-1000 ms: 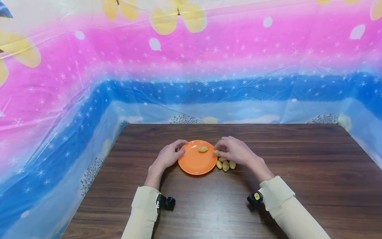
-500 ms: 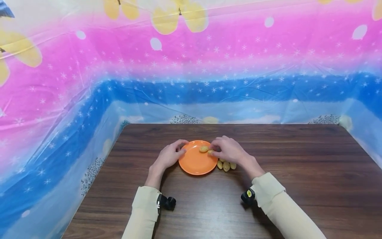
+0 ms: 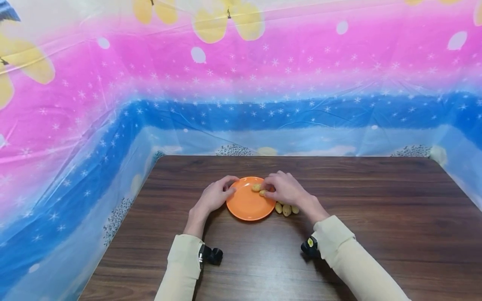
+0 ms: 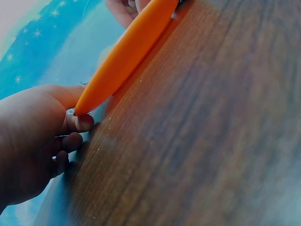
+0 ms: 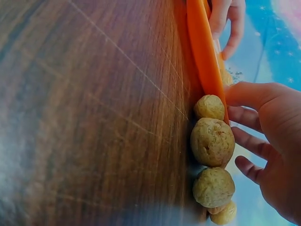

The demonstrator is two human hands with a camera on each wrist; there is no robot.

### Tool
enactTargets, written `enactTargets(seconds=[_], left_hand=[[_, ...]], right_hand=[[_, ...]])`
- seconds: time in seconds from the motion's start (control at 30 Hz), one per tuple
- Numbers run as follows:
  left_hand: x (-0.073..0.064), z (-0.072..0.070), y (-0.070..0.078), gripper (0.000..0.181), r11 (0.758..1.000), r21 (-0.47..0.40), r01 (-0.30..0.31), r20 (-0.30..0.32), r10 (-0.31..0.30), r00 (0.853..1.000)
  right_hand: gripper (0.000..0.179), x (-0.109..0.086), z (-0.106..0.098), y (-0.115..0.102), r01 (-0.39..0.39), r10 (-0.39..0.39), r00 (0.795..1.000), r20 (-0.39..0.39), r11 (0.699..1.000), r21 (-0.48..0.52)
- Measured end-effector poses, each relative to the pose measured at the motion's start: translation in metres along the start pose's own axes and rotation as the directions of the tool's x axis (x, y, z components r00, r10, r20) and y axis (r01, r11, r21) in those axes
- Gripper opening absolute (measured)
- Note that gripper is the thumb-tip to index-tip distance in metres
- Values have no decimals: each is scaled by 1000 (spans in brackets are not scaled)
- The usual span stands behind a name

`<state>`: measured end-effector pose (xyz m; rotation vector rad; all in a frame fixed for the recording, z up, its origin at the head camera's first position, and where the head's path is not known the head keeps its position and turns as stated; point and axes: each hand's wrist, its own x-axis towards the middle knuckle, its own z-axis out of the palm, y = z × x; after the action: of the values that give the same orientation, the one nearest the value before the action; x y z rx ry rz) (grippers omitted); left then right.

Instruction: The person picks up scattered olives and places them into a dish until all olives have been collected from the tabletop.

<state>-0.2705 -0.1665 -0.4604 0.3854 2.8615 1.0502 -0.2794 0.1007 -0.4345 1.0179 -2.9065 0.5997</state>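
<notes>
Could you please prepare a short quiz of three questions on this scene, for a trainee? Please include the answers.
1. Which hand grips the orange plate?
2. As the person sees it, on which side of the plate does the cluster of yellow-brown pieces lie on the table?
A) left
B) right
C) far side
3. True or false: the right hand reaches over the plate's edge.

Key:
1. The left hand
2. B
3. True

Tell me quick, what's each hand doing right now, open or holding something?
Left hand: closed, holding the orange plate by its rim.
Right hand: closed, pinching a potato-like piece.
</notes>
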Motion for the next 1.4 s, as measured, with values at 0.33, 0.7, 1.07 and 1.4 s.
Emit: enactTargets(seconds=[0.33, 0.7, 1.07, 1.4], left_hand=[[0, -1, 2, 34, 1000, -6, 8, 10, -8, 1000], [-1, -1, 2, 35, 1000, 0, 20, 10, -20, 1000], [-1, -1, 4, 35, 1000, -11, 21, 9, -21, 1000], [-1, 0, 2, 35, 1000, -8, 9, 3, -9, 1000]], right_hand=[[19, -12, -1, 6, -25, 28, 998, -50, 998, 61], [17, -31, -11, 12, -33, 49, 994, -95, 987, 157], [16, -44, -13, 20, -92, 109, 990, -94, 982, 164], [13, -56, -12, 24, -111, 133, 985, -114, 978, 178]])
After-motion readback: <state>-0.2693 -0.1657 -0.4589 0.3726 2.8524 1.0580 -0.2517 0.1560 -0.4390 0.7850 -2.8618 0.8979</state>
